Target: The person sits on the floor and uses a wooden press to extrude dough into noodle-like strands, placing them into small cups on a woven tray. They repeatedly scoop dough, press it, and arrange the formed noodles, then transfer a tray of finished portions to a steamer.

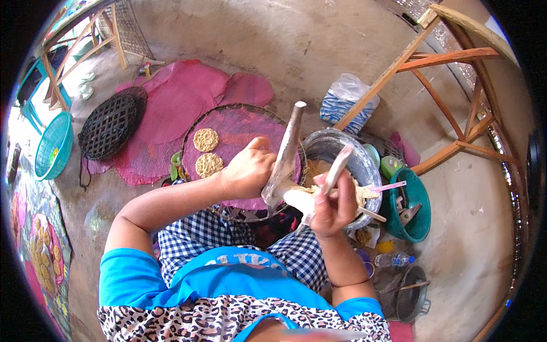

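Press (297,199) mid-frame, held up between the tray (196,130) and the bucket (370,158). Left hand (248,169) closed against its grey bar (289,145), fingers partly hidden behind it, so full wrap can't be seen. Right hand (335,206) curled around the pale bar (338,166), thumb and fingers bent, no wide gap. Grey bar: long axis near vertical in frame, leaning slightly right, upper end toward top of frame. Pale body between the bars runs left to right, dipping slightly right. Pale bar tilts, upper end to upper right. Dough (364,195) just beside right hand, at bucket. Two coiled noodle rounds (205,139) on tray, left of centre. Green basin (424,221) right of bucket. Black woven basket (114,122) upper left, blue basket (54,145) further left.
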The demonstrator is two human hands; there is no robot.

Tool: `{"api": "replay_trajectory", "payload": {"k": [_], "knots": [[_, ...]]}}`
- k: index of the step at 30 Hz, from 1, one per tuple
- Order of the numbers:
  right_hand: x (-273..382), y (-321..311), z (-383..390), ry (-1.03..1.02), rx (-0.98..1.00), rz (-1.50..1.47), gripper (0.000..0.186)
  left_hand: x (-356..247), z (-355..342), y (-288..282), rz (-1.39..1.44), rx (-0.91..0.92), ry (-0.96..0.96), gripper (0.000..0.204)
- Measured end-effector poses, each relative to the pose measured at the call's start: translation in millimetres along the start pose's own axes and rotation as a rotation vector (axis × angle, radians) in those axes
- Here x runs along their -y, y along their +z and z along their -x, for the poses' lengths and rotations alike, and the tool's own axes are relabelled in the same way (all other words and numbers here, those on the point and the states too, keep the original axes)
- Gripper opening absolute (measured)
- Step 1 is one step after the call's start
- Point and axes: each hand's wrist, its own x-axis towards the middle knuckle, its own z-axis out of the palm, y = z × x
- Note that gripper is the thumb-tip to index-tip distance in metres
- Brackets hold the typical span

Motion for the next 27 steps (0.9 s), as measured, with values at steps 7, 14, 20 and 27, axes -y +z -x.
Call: {"api": "replay_trajectory", "payload": {"k": [7,14,20,27], "knots": [[15.0,42.9,2.4,0.224,0.064,-0.328,0.077,-9.1,32.3,5.8,0.081,0.154,-0.155,0.025],[-9.8,16.5,-48.0,0.839,0.389,-1.0,0.09,-27.7,35.7,37.1,0.061,-0.314,-0.41,0.049],[-42.1,12.3,-88.7,0.96,0.4,-1.295,0.072,-88.1,50.7,76.6,2.475,-0.039,-0.77,0.086],[-100.8,69.3,-52.2,1.308,0.488,-1.444,0.061,-95.0,60.9,79.7,3.152,0.296,-0.447,0.108]]}}
